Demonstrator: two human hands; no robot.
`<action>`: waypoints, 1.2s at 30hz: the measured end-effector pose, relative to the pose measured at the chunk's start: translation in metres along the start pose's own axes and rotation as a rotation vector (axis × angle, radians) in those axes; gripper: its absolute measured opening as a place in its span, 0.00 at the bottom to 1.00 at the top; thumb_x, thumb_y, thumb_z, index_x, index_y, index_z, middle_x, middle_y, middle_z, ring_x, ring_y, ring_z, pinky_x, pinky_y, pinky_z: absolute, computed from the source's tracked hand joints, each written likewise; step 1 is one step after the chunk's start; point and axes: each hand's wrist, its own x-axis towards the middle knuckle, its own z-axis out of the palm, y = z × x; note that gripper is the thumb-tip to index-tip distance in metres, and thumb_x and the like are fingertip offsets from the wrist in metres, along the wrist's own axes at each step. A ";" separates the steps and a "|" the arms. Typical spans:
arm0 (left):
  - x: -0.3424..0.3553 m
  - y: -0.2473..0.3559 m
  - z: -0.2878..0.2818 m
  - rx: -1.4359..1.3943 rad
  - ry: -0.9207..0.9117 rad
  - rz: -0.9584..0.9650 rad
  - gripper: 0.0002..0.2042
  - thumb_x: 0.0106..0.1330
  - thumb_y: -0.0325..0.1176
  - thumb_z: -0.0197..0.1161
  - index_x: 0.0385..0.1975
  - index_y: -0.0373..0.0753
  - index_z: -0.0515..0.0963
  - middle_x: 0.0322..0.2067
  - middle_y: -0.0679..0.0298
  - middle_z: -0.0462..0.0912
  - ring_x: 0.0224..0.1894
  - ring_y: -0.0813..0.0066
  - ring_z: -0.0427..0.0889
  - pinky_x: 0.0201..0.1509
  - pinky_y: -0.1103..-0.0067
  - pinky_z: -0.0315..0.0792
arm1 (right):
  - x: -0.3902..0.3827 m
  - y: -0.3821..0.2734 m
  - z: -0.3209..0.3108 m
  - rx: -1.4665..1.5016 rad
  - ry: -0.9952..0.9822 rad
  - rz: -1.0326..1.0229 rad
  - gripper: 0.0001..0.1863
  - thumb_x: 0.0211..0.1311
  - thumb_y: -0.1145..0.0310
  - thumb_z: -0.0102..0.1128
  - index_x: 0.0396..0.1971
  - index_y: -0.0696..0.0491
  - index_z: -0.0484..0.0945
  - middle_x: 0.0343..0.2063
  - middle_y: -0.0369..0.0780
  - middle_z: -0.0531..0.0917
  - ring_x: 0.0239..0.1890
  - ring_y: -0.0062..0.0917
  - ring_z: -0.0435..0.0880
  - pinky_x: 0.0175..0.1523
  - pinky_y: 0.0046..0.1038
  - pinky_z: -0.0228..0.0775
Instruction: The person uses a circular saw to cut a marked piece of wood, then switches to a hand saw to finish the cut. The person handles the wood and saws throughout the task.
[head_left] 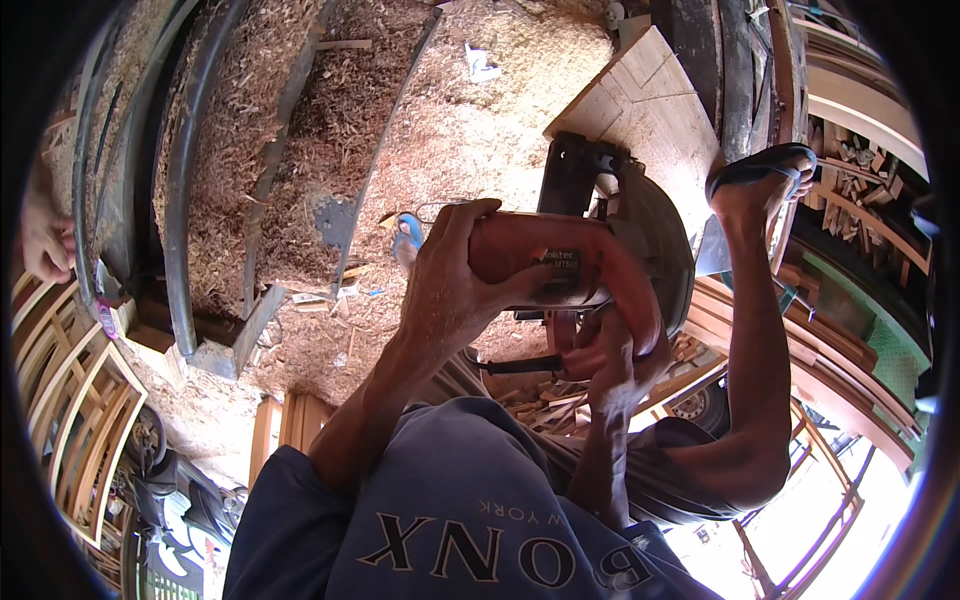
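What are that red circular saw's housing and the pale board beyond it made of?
Circular saw housing: probably hard plastic with a satin finish, judging by its smooth, moulded-looking curves. Board: seemingly bare wood, its face pale and matt.

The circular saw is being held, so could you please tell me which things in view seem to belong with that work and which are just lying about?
Likely in the job:
- red circular saw, in the left grip and right grip
- pale wooden board by the saw

Apparently lying about:
- wood shavings
- small white scrap
- slatted wooden frames
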 end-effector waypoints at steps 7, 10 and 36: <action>0.006 0.002 -0.001 -0.005 0.009 0.016 0.38 0.48 0.47 0.82 0.55 0.33 0.73 0.47 0.50 0.78 0.49 0.55 0.82 0.51 0.66 0.77 | -0.066 0.039 0.003 -0.042 0.097 0.133 0.15 0.60 0.65 0.62 0.38 0.64 0.78 0.22 0.38 0.82 0.24 0.21 0.81 0.31 0.27 0.74; 0.009 0.000 -0.002 0.011 -0.002 0.019 0.37 0.48 0.46 0.82 0.55 0.33 0.73 0.47 0.50 0.78 0.49 0.55 0.82 0.51 0.66 0.78 | -0.048 0.020 0.010 -0.009 0.126 0.103 0.15 0.59 0.66 0.61 0.37 0.65 0.79 0.20 0.38 0.81 0.21 0.21 0.80 0.29 0.26 0.73; 0.028 0.008 -0.005 -0.002 -0.005 -0.017 0.38 0.47 0.48 0.82 0.55 0.32 0.74 0.49 0.48 0.78 0.51 0.53 0.81 0.53 0.65 0.77 | -0.037 -0.003 0.016 0.038 0.110 0.115 0.16 0.58 0.66 0.61 0.37 0.66 0.79 0.17 0.39 0.81 0.19 0.20 0.79 0.25 0.23 0.69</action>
